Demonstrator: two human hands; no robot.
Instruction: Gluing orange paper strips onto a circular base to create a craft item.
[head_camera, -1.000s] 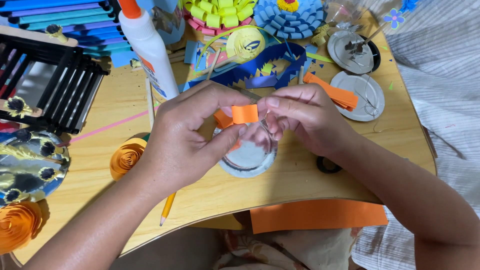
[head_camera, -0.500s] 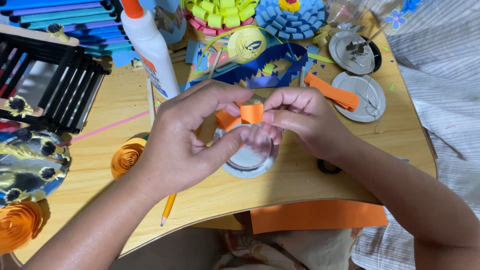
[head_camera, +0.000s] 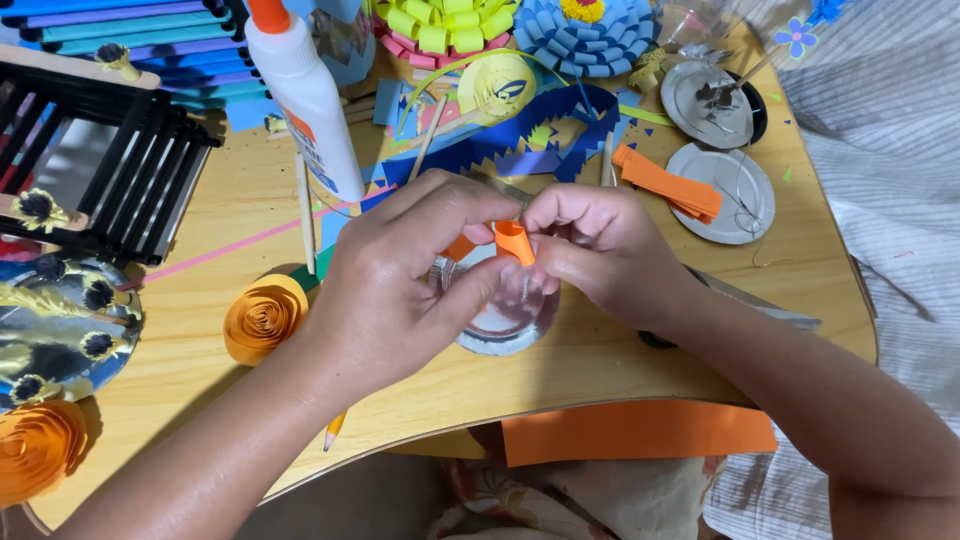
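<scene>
Orange strip (head_camera: 514, 241) pinched — between both hands' fingers (head_camera: 478, 234).

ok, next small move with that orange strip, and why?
Probably keep rolling: the left hand turns the coil another bit while the right hand feeds and pinches. The orange strip shows only a short curl between the fingertips, much looser and smaller than the finished orange paper rose on the table, so it looks far from done.

A light wooden desk (head_camera: 600, 370) with rounded edge carries a white glue bottle (head_camera: 305, 100) at eleven o'clock; an orange rolled paper rose (head_camera: 262, 317) at nine; folded orange paper strips (head_camera: 668, 183) at two.
</scene>
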